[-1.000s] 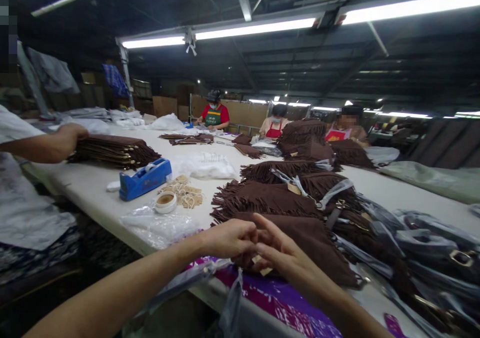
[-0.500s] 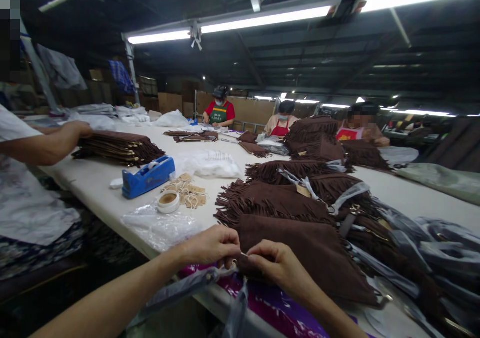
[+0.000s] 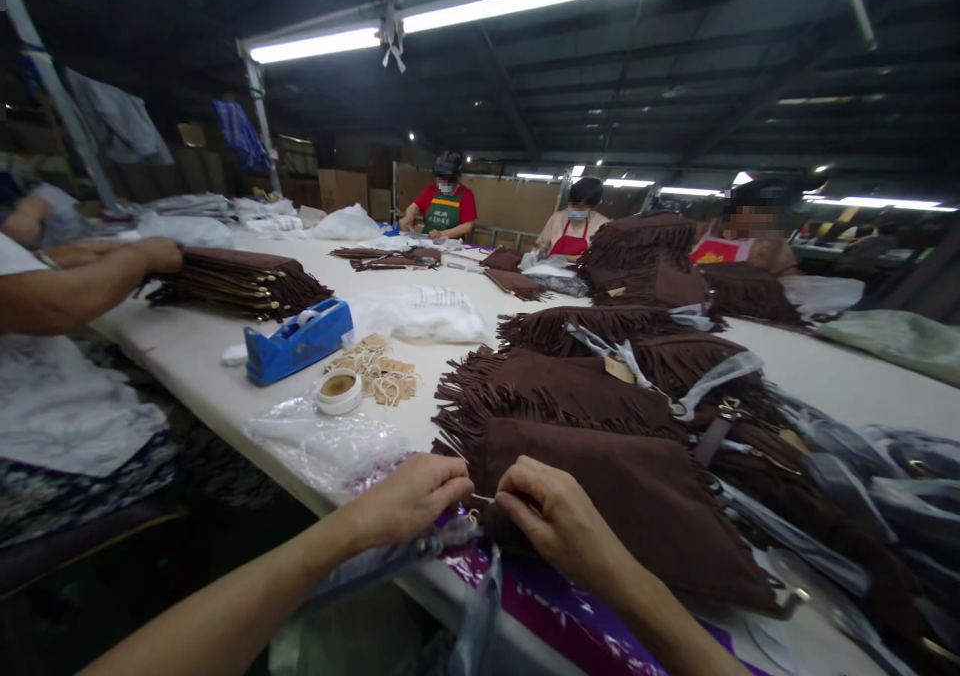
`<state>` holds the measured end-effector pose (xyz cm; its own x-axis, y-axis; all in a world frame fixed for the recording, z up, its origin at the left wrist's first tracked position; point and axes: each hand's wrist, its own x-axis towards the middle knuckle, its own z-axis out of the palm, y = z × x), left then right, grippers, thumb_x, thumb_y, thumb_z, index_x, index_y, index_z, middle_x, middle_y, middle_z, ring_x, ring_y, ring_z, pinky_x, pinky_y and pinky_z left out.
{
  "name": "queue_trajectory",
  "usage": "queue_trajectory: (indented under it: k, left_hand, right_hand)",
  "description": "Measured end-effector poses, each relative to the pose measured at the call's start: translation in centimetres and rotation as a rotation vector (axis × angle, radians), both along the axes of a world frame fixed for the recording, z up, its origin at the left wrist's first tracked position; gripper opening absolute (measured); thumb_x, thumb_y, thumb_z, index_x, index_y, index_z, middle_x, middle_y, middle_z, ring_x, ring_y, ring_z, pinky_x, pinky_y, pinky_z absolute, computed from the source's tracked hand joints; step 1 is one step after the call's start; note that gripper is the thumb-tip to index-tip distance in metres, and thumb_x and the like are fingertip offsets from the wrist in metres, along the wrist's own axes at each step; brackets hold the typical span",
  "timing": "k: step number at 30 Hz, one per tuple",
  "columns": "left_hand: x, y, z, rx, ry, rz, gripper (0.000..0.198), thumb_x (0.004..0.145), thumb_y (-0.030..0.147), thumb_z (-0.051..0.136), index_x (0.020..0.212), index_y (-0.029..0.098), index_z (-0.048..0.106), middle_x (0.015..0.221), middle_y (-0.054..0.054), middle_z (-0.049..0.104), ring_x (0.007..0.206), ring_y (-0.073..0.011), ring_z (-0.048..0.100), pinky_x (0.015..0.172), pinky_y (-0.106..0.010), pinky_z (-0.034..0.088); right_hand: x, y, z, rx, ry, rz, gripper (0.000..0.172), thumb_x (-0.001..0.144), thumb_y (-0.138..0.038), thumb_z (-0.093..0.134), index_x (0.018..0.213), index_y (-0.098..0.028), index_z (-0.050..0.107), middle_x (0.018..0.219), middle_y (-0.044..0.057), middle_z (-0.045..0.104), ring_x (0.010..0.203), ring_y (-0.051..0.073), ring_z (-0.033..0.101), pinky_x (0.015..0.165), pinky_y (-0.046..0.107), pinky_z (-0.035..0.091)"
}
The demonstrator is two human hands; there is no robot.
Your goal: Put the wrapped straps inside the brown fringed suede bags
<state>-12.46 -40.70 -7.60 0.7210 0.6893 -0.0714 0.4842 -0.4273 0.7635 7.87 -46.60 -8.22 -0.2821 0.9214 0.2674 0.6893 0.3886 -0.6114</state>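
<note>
A brown suede fringed bag lies at the near edge of the white table. My left hand and my right hand meet at its near left corner. Both are closed in a pinch on a thin pale string stretched between the fingertips. A small metal ring shows just below the string. More fringed brown bags are piled behind it.
A blue tape dispenser, a tape roll, string tags and clear plastic bags lie to the left. A co-worker's hand rests on a brown stack. Other people work at the far end.
My hands went from fingers overlapping on the bag's corner to pinching a short string between them. The view tilted down slightly.
</note>
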Motion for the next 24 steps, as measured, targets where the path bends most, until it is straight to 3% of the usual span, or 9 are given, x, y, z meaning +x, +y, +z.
queue_trajectory:
  k: [3, 6, 13, 24]
  left_hand:
    - [-0.3, -0.9, 0.1, 0.169, 0.144, -0.002, 0.015, 0.081, 0.03, 0.057, 0.086, 0.018, 0.064, 0.089, -0.003, 0.063, 0.083, -0.0178, 0.056, 0.073, -0.026, 0.039]
    - [0.0, -1.7, -0.1, 0.208, 0.251, 0.007, 0.024, 0.074, 0.034, 0.067, 0.091, 0.018, 0.065, 0.097, -0.005, 0.062, 0.092, -0.0215, 0.055, 0.076, -0.028, 0.039]
    - [0.8, -1.9, -0.5, 0.125, 0.262, 0.09, 0.019, 0.071, 0.027, 0.065, 0.087, 0.02, 0.063, 0.091, -0.002, 0.061, 0.086, -0.0195, 0.054, 0.07, -0.027, 0.037]
    - [0.7, -2.0, -1.0, 0.019, 0.17, 0.151, 0.021, 0.067, 0.024, 0.062, 0.087, 0.021, 0.061, 0.088, 0.0, 0.06, 0.084, -0.0183, 0.052, 0.066, -0.025, 0.037]
  right_hand:
    - [0.3, 0.1, -0.7, -0.014, -0.059, -0.003, 0.019, 0.086, -0.02, 0.053, 0.069, -0.018, 0.06, 0.072, 0.001, 0.06, 0.069, 0.015, 0.056, 0.065, 0.025, 0.037]
    - [0.5, 0.3, -0.9, -0.078, -0.038, 0.009, 0.015, 0.081, -0.017, 0.056, 0.068, -0.018, 0.064, 0.069, 0.0, 0.062, 0.065, 0.013, 0.056, 0.062, 0.024, 0.037]
    - [0.9, 1.2, 0.5, -0.302, 0.019, 0.07, 0.016, 0.074, -0.016, 0.056, 0.063, -0.015, 0.068, 0.053, -0.005, 0.053, 0.054, 0.01, 0.046, 0.05, 0.02, 0.03]
    - [0.1, 2.2, 0.7, -0.268, -0.085, 0.043, 0.017, 0.072, -0.017, 0.056, 0.062, -0.017, 0.07, 0.053, -0.003, 0.057, 0.054, 0.011, 0.049, 0.052, 0.022, 0.029]
